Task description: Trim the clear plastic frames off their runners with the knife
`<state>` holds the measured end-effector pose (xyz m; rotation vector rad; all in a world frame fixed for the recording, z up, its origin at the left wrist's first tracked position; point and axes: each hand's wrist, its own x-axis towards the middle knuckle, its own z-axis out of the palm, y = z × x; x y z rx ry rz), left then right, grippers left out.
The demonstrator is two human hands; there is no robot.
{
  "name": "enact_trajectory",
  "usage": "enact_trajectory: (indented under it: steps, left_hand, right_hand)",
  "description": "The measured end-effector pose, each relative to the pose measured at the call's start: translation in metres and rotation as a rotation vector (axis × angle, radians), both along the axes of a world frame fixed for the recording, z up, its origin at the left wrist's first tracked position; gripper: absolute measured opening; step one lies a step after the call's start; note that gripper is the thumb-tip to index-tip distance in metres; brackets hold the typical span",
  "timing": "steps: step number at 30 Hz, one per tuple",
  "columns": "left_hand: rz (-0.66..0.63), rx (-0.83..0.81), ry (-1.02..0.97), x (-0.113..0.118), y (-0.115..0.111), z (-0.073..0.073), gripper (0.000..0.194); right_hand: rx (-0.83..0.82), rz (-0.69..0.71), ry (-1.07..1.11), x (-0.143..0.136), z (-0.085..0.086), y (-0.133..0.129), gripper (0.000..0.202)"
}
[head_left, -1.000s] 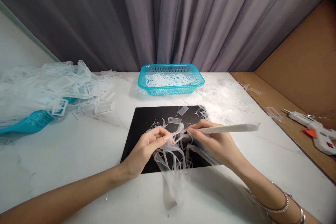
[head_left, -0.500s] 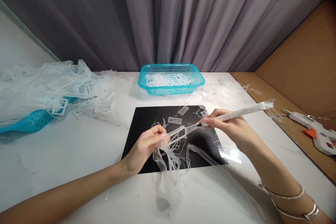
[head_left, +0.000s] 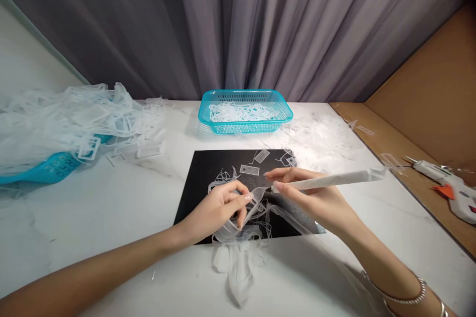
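My left hand (head_left: 219,206) pinches a clear plastic strip (head_left: 259,193) between thumb and forefinger over a black mat (head_left: 189,178). Below it, a tangle of see-through plastic strips (head_left: 238,267) spills past the mat's near edge. In my right hand (head_left: 312,190) is a pen-like tool wrapped in white (head_left: 338,179), its working end close to the strip; whether they touch I cannot tell. Two small clear rectangular pieces, one a plate with a dark dot (head_left: 249,170), lie on the mat beyond my hands. A long clear strip (head_left: 316,242) runs under my right wrist.
At the back stands a blue basket (head_left: 245,128) of thin white strips. To the left, clear plastic frames (head_left: 85,114) heap over a blue container (head_left: 48,168). More clear scraps (head_left: 320,136) lie at right, near a white glue gun (head_left: 455,193) on brown board.
My left hand has moved right and the strips it held up have sunk onto the mat and table. My right hand has come nearer to it, the tool now lying flatter.
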<state>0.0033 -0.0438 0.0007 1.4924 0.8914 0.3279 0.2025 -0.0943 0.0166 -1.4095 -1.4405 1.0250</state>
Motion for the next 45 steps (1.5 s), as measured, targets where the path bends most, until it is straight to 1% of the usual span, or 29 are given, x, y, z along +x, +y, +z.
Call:
enact_trajectory:
  steps: [2,5,9,12,17,22,24,27,34,39,45]
  left_hand:
    - [0.008,0.008,0.009,0.000,0.000,0.001,0.020]
    - [-0.010,0.013,0.017,0.000,-0.002,0.001,0.020]
    - [-0.044,0.048,0.035,0.001,-0.004,0.005,0.020]
    - [-0.083,0.069,0.071,0.001,-0.004,0.010,0.020]
    - [-0.121,0.068,0.128,0.001,-0.004,0.018,0.018]
    - [-0.110,0.043,0.088,-0.001,-0.003,0.016,0.014]
    - [-0.114,0.034,0.103,-0.001,-0.003,0.015,0.015]
    - [-0.122,0.029,0.138,-0.001,-0.003,0.014,0.017]
    - [-0.085,0.061,0.173,-0.002,-0.001,0.008,0.023]
    - [-0.032,0.012,0.135,-0.003,0.000,0.004,0.023]
    - [0.023,0.000,0.069,-0.003,0.001,0.007,0.021]
  right_hand:
    - [0.027,0.026,-0.005,-0.001,0.001,-0.002,0.024]
    - [0.067,0.128,-0.025,-0.005,0.002,-0.004,0.024]
    - [0.004,0.227,-0.015,-0.008,-0.002,-0.003,0.023]
    - [-0.037,0.265,0.013,-0.006,-0.006,-0.001,0.022]
    - [0.020,0.287,-0.065,-0.004,-0.010,0.000,0.018]
    - [0.018,0.299,-0.021,-0.004,-0.010,0.001,0.021]
    - [0.008,0.306,-0.012,-0.003,-0.011,0.001,0.020]
    - [0.018,0.316,-0.059,-0.002,-0.012,0.001,0.019]
    - [0.102,0.309,-0.229,-0.001,-0.010,0.001,0.020]
    - [0.104,0.333,-0.219,-0.001,-0.010,0.001,0.020]
    - [0.124,0.306,-0.262,0.001,-0.013,0.000,0.018]
